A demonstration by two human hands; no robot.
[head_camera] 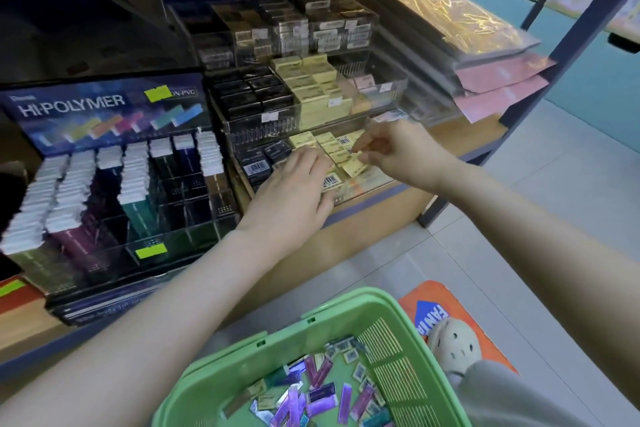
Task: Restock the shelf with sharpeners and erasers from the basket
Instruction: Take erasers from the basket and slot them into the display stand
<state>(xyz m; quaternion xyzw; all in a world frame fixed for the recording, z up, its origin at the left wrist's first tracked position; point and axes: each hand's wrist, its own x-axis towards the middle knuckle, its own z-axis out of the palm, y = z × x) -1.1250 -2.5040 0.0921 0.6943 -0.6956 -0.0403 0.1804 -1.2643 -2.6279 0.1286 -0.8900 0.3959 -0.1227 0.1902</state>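
A green basket (pixel 391 319) sits at the bottom of the view, holding several purple, black and pale wrapped erasers (pixel 322 395). On the wooden shelf (pixel 374 218) stands a clear tiered acrylic tray (pixel 377 184) with black and pale yellow erasers. My left hand (pixel 294 187) lies flat with straight fingers on the erasers in the lowest tier. My right hand (pixel 391 149) pinches a pale yellow eraser (pixel 356 163) over that same tier.
A Hi-Polymer eraser display (pixel 104 156) stands left of the tray. Stacked plastic-wrapped packs (pixel 450 31) lie at the right on the shelf. A dark shelf post (pixel 568 35) rises at the right. An orange floor mat (pixel 460 308) and a shoe lie beside the basket.
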